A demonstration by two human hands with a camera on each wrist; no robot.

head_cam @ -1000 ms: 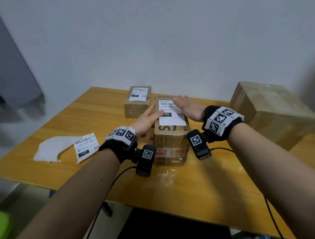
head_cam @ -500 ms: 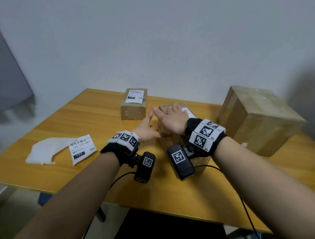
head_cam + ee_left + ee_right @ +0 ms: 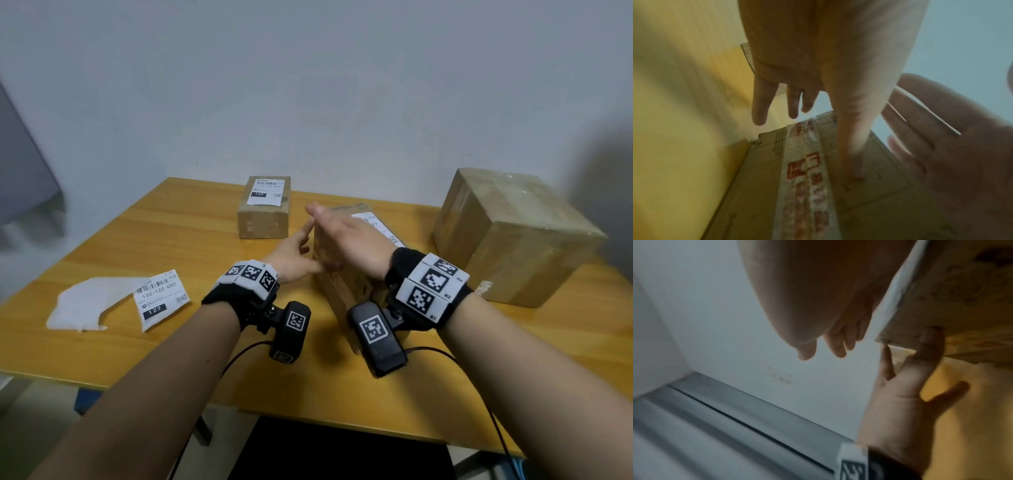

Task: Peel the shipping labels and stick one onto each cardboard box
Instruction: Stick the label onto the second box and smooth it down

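The middle cardboard box (image 3: 342,298) carries a white shipping label (image 3: 368,219) on top. My right hand (image 3: 342,233) lies flat over that label, fingers straight and reaching past the box's left edge. Next to it my left hand (image 3: 301,246) touches the box's left side with straight fingers. In the left wrist view the thumb rests on the box (image 3: 807,178) beside red printed tape. The right wrist view has the label edge (image 3: 892,296) beside my palm. A small labelled box (image 3: 263,209) stands behind. A big bare box (image 3: 513,240) stands at the right.
A loose label (image 3: 161,299) printed 122 lies on the wooden table (image 3: 171,233) at the left, next to white backing paper (image 3: 85,303). A white wall runs close behind the table. Wrist camera cables trail toward the table's near edge.
My right hand has swept leftward across the label on the middle box. My left hand has left the box top and now lies against its left side.
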